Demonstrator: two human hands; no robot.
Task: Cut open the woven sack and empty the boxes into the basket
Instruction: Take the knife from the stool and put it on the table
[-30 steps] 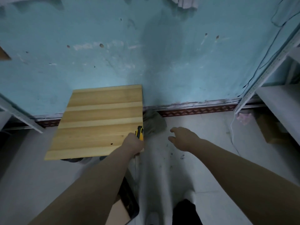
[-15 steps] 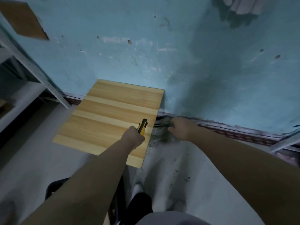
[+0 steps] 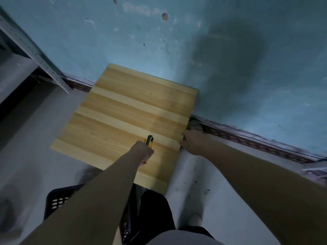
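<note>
Over striped-wood tabletop [image 3: 123, 112]: left grip [image 3: 144, 151] clamped on yellow-black knife [image 3: 149, 139]; right grip [image 3: 193, 142] at woven sack [image 3: 185, 177], closure unclear.

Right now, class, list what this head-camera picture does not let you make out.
Head view:
Utility knife: the left hand covers the handle; blade too small to tell.
Basket: contents hidden by the left forearm and wooden table.
Woven sack: blurred; any cut or boxes unseen.
Right hand: fingers at the sack's top hidden behind its back.
</note>
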